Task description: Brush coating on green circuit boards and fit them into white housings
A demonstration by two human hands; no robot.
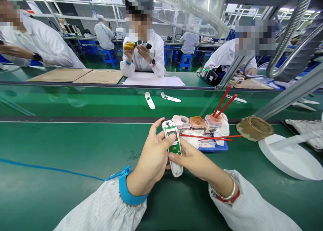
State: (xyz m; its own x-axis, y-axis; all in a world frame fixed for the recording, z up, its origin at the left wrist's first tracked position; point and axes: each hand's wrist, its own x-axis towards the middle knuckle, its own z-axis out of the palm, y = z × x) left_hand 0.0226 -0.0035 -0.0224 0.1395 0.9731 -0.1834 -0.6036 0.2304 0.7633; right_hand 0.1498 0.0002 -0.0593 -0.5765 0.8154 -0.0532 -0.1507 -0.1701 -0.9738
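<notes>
A white handheld device housing (177, 170) with a green circuit board and a small screen showing is held upright over the green bench. Around its left side my left hand (155, 152) is closed, the thumb lying on the screen area. My right hand (194, 157) grips the lower right side, its thumb resting across the board's lower part. A blue strap with a blue cord circles my left wrist. Just behind the device is a blue tray (214, 149) with small bottles, white cloths and red sticks.
White shell parts (149, 100) lie on the green belt (75, 103) ahead. A brown tape roll (255, 128) and a round white lamp base (290, 157) stand at right. Co-workers in white sit across, beside cardboard sheets (98, 76). A clear hood (181, 8) hangs overhead.
</notes>
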